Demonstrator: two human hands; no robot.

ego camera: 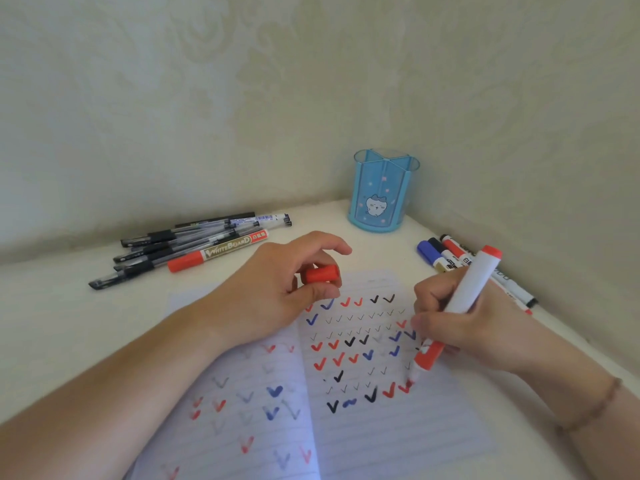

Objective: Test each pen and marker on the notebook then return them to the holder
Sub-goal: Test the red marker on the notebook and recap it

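**Red marker on paper, cap waiting in the other hand**

At the lower right of the open notebook (pixel 346 427), the right hand (pixel 460 327) grips a red whiteboard marker (pixel 457 306), fingers curled round the white barrel. Long axis runs steeply, tail up and away toward the wall, tip down and toward the person, touching the page at a fresh red tick (pixel 404 388) at the end of a row of ticks.

Left hand (pixel 277 289) rests on the notebook's upper left, pinching the red cap (pixel 320 274) between thumb and fingers. Cap lies roughly level, to the left of the marker and further up the page, well apart from the tip.

Key relation, as a judgement: capping means the tip has to lift and swing left toward the cap, or the cap comes right; both hands are already loaded, so no regrasp needed.

Blue pen holder (pixel 382 192) stands upright in the desk corner, beyond both hands; no pens visible inside. Right hand looks the nearer one for the drop.

Black gel pens plus one capped red marker (pixel 214 252) lie in a pile at far left; more markers (pixel 446 256) lie at right just behind the right hand. Which pile is tested, cannot tell.
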